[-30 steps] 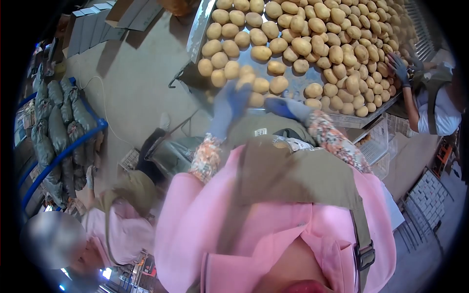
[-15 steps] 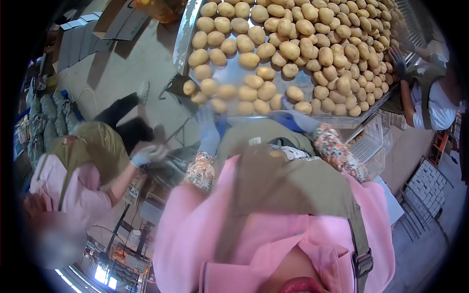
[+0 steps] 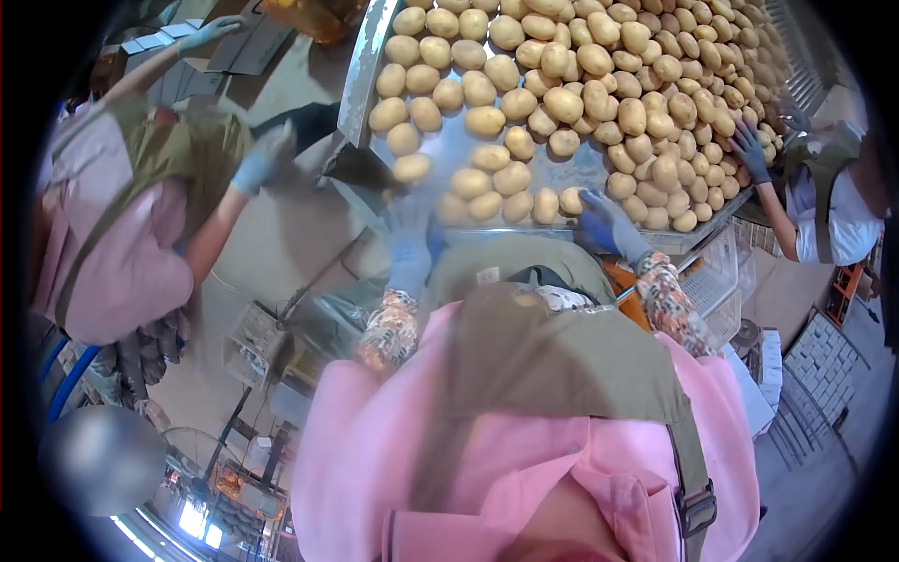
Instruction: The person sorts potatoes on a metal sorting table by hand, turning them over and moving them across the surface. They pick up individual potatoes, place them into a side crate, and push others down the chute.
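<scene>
Potatoes [image 3: 562, 103] lie spread over a metal sorting table [image 3: 585, 167], thinly on the left and heaped on the right. My left hand [image 3: 409, 244], in a grey-blue glove, is at the table's near left corner with its fingers stretched out, slightly blurred. No potato shows in it. My right hand [image 3: 611, 225], gloved in grey and blue, is at the near edge. Its fingertips are beside a single potato [image 3: 571, 199], apparently touching it, without wrapping round it. A short row of potatoes lies between my hands.
A co-worker in pink [image 3: 122, 225] stands at left with a gloved hand [image 3: 264, 159] near the table corner. Another person's gloved hand [image 3: 749, 150] touches the heap at right. White plastic crates [image 3: 707, 276] stand below the table's right edge. Cardboard boxes [image 3: 248, 42] are at upper left.
My right hand has moved right and up to a potato. Several potatoes have gone from the near left corner. The left co-worker has moved upward in view; another gloved arm appears at upper left.
</scene>
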Demonstrator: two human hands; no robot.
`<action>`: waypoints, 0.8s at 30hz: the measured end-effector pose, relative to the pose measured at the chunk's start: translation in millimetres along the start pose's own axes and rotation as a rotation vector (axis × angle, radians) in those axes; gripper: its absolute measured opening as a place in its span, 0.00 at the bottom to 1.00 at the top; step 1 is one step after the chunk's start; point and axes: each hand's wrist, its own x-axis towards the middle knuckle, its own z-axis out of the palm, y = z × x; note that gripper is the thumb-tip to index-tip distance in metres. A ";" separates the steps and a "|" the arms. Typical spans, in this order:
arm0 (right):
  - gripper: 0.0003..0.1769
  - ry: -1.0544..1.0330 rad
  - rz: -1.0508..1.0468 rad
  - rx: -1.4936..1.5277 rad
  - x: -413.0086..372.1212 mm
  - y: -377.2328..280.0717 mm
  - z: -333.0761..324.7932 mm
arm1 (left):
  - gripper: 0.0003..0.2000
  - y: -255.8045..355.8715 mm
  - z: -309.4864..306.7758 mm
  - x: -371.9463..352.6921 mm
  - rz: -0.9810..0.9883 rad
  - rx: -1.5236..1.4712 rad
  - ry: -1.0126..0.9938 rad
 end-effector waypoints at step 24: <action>0.34 -0.042 0.287 -0.209 95.2 -65.9 -32.5 | 0.24 48.9 -57.5 60.6 -0.047 -0.017 -0.120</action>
